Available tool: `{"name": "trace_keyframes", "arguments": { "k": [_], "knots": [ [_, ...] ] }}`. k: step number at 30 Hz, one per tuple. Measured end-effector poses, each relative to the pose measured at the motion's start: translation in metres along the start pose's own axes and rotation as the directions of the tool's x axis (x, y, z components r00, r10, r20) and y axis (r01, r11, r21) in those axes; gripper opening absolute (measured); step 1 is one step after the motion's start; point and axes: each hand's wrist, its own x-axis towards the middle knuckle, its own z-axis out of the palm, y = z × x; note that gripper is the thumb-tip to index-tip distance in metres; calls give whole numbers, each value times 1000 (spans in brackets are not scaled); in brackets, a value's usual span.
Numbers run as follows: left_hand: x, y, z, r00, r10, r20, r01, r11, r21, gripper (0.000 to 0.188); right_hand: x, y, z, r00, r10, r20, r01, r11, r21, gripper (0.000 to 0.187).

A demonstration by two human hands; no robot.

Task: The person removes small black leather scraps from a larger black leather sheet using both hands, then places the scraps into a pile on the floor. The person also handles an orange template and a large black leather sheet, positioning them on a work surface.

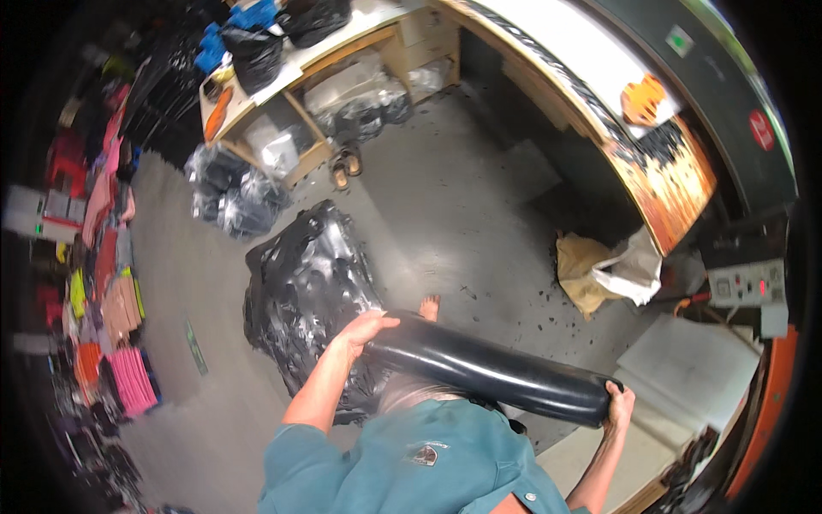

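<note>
1. Now the left hand (363, 332) grips the left end of a black roll (488, 368).
2. The right hand (620, 406) clasps its right end.
3. It slants in front of the teal shirt (377, 471).

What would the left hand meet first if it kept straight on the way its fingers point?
The black roll: the left hand is already at its left end, pointing rightward over it. Whether it would slide past the upper edge is unclear from one view.
</note>
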Motion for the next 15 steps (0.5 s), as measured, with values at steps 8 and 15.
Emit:
{"name": "trace_keyframes", "arguments": {
  "k": [8,15],
  "knots": [
    [-59,65,-120,795,371,-480,-528,812,-247,68,46,-308,209,828,-476,298,561,709,-428,34],
    [-95,102,-123,241,788,-566,-905,-28,-424,61,-62,-533,164,273,-960,55,948,278,152,38]
  ]
}}
